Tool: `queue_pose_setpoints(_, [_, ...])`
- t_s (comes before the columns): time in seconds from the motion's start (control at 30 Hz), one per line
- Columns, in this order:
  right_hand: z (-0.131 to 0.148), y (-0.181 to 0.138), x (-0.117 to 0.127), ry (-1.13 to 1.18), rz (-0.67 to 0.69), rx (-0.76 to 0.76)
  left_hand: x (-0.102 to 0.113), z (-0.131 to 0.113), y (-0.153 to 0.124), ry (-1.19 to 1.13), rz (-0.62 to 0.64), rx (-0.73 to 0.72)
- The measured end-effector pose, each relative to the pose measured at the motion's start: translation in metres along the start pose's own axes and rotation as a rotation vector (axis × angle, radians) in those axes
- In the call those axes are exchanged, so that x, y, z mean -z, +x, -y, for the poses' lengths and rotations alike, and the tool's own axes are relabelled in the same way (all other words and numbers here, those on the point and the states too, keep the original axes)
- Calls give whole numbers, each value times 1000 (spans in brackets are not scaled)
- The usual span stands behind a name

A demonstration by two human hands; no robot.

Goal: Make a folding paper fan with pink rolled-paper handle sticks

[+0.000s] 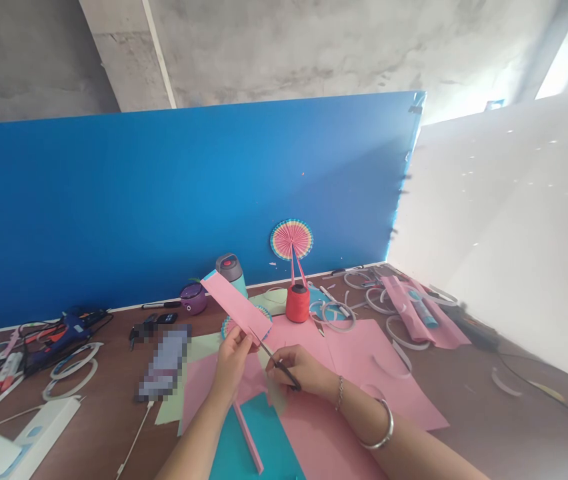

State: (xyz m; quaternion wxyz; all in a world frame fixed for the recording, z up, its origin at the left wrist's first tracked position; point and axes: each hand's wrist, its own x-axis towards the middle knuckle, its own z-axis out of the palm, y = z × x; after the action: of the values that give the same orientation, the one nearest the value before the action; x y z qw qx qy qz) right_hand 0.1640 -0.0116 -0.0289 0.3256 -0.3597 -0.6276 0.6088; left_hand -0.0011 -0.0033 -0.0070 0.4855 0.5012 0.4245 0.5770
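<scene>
My left hand (pixel 235 348) pinches the lower edge of a long pink paper strip (pixel 237 303) with a blue tip, held up at a slant. In my right hand (pixel 300 371) are dark-handled scissors (pixel 284 371), their blades meeting the strip's lower right end. Beneath my hands lie pink paper sheets (pixel 364 353), a teal sheet (pixel 259 440) and a narrow pink strip (pixel 248 437). A pleated paper rosette (pixel 226 327) is partly hidden behind the strip. Beyond my hands, a pink, yellow and blue pleated fan (pixel 291 239) stands at a red thread spool (pixel 297 303).
Behind the fan rises a blue partition (pixel 164 200). At left are a glue gun (pixel 67 333), a white power strip (pixel 39 433) and a pixelated phone-like object (pixel 167 363). A purple pot (pixel 193 299) and a flask (pixel 231 270) stand behind. Curled white strips (pixel 339 317) lie at right.
</scene>
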Motion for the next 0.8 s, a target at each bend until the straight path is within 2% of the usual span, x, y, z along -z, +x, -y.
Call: queue_pose_setpoints(0.8, [0,0,1,38,21,-8,1,-1,0,-41,52,24])
